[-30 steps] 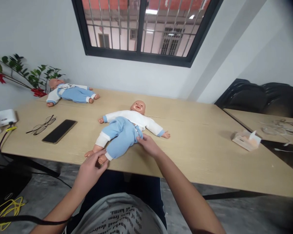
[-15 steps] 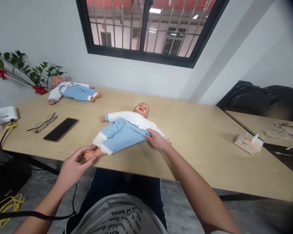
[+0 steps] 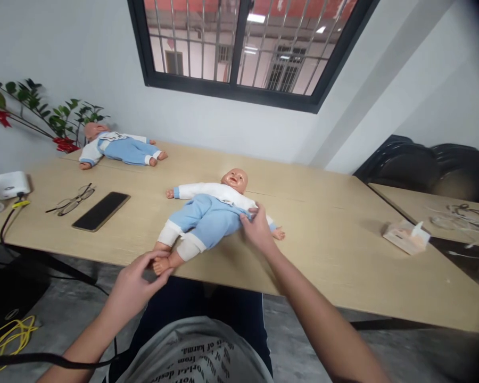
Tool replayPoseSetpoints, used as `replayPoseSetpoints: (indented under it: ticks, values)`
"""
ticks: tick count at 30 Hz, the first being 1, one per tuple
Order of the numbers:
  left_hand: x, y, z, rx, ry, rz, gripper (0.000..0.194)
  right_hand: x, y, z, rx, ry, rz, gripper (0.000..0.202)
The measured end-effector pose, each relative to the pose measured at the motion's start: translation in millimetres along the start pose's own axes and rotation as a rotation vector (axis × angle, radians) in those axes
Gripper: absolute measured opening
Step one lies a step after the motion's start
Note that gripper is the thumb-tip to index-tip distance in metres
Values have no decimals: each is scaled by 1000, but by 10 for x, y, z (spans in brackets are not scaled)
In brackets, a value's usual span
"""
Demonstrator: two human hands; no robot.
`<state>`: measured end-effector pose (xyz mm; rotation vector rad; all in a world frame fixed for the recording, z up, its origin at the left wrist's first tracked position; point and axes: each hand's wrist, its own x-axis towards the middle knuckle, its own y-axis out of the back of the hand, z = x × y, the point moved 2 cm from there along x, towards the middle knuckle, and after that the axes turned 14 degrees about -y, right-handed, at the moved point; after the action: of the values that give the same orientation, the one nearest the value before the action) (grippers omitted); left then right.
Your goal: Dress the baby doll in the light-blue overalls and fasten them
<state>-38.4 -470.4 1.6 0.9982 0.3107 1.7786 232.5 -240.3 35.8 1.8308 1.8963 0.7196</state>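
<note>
A baby doll (image 3: 234,181) lies face up on the table, head toward the window and legs toward me. It wears a white long-sleeved top (image 3: 201,190) with blue cuffs and light blue trousers (image 3: 211,218) with white cuffs. My left hand (image 3: 139,276) is closed around the doll's feet (image 3: 162,265) at the table's near edge. At the doll's waist, on the right side, my right hand (image 3: 257,229) pinches the blue trouser fabric between thumb and fingers. The doll's hand on that side (image 3: 278,233) rests just right of my wrist.
A second doll (image 3: 123,148) in similar clothes lies at the back left, beside a leafy plant (image 3: 56,114). Left on the wooden table (image 3: 323,234) are a phone (image 3: 101,211), glasses (image 3: 72,202) and a white device (image 3: 11,184). A tissue box (image 3: 406,236) stands right.
My left hand has moved right and toward me with the doll's feet, and the legs now lie straighter. My right hand has shifted slightly up along the waist.
</note>
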Motion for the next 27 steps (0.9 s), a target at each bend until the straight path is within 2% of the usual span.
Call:
replayPoseSetpoints:
  ticks: [2, 5, 8, 11, 13, 15, 17, 18, 19, 22, 23, 24, 27]
  values:
    - [-18, -105, 122, 20, -40, -36, 31, -299, -149, -43, 125, -46, 100, 79]
    - [-16, -329, 311, -57, -26, -124, 30, -680, -418, -129, 174, -47, 3, 91]
    - [43, -589, 492, -194, 13, -181, 31, -789, -521, -171, 168, -34, -61, 95]
    - [127, -801, 685, -334, 47, -237, 31, -656, -412, -131, 155, -15, -57, 82]
    - [192, -856, 824, -504, 74, -299, 40, -533, -271, -65, 147, 5, -60, 74]
    - [299, -809, 933, -717, 98, -386, 46, -439, -113, 22, 138, 23, -73, 70]
    - [496, -676, 941, -835, 100, -443, 43, -393, 46, 117, 125, 28, -97, 67]
    - [635, -598, 884, -818, 92, -443, 38, -385, 123, 163, 114, 23, -118, 66]
    - [802, -521, 784, -772, 80, -384, 35, -383, 197, 203, 100, 15, -145, 66]
    - [1355, -413, 297, -593, 55, -125, 39, -369, 407, 236, 38, 21, -204, 61]
    - [1524, -436, 117, -534, 30, -93, 42, -346, 469, 201, 11, 45, -197, 58]
    - [1673, -488, -52, -500, 6, -102, 47, -307, 521, 139, -19, 81, -169, 55]
    - [1965, -730, -416, -528, -36, -336, 56, -93, 562, -190, -117, 227, -58, 49]
